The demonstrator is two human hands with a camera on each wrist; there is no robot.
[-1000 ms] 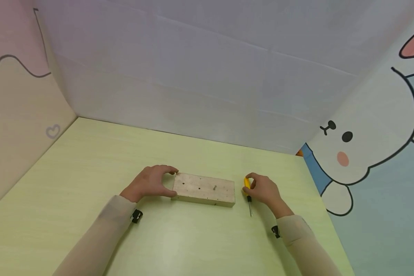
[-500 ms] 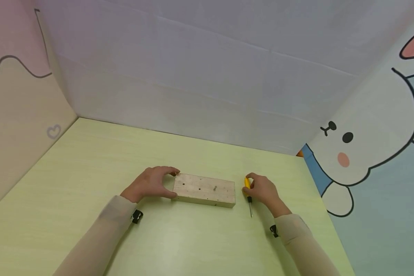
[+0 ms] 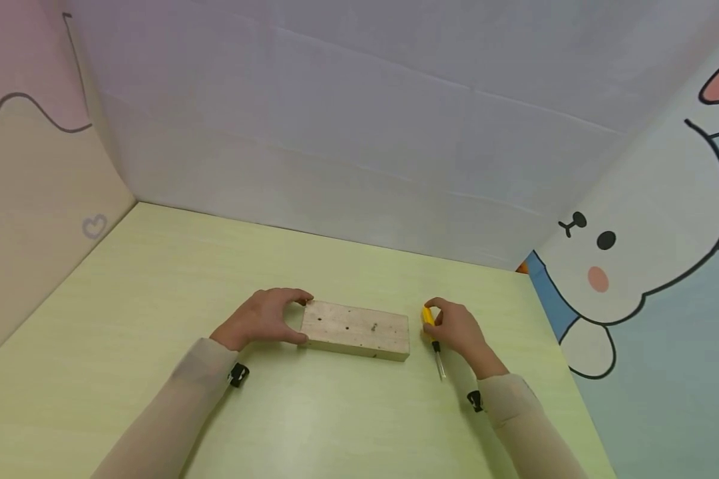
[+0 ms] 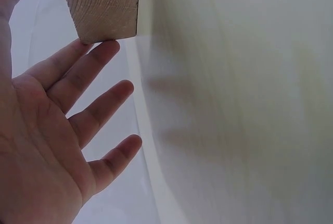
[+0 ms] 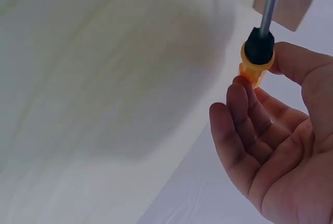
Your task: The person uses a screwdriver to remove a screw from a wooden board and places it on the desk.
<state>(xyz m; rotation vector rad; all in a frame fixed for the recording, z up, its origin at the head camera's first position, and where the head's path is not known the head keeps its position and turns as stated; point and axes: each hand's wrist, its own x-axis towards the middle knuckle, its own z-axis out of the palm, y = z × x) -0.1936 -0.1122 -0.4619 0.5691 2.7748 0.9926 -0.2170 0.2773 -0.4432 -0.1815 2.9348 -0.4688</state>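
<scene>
A pale wooden block (image 3: pixel 356 330) with small dark holes in its top lies on the table in the middle of the head view. My left hand (image 3: pixel 260 319) holds its left end, thumb at the near side and fingertips at the far side. In the left wrist view, two fingertips touch the block's end (image 4: pixel 104 5) while the other fingers are spread beside it. Just right of the block, my right hand (image 3: pixel 460 329) pinches a screwdriver (image 3: pixel 428 317) by its yellow handle. The metal shaft points down toward me, and the right wrist view shows the black collar (image 5: pixel 259 47) above the thumb and fingertips.
The pale yellow-green table (image 3: pixel 311 426) ends at a plain fabric wall (image 3: pixel 335 133) behind. A printed panel with a rabbit (image 3: pixel 641 233) borders the right side. Another printed panel (image 3: pixel 30 219) stands on the left.
The screwdriver has tilted slightly in my right hand, its tip swinging a little to the right. My left hand and the wooden block have kept their places.
</scene>
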